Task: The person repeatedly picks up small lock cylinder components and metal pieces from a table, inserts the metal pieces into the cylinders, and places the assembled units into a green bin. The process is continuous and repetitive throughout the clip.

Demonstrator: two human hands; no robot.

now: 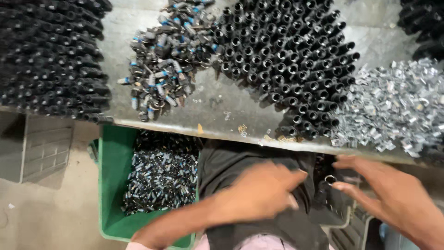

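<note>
Left hand, right hand apart; small ring at right fingers.

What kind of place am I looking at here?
Probably a small assembly workshop: a metal bench heaped with black tubular parts, a pile of shiny metal clips, and a green crate of finished pieces.

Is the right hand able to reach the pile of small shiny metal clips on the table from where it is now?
Probably yes. The right hand is just below the table edge, and the pile of small shiny metal clips lies directly beyond it with nothing between.
</note>
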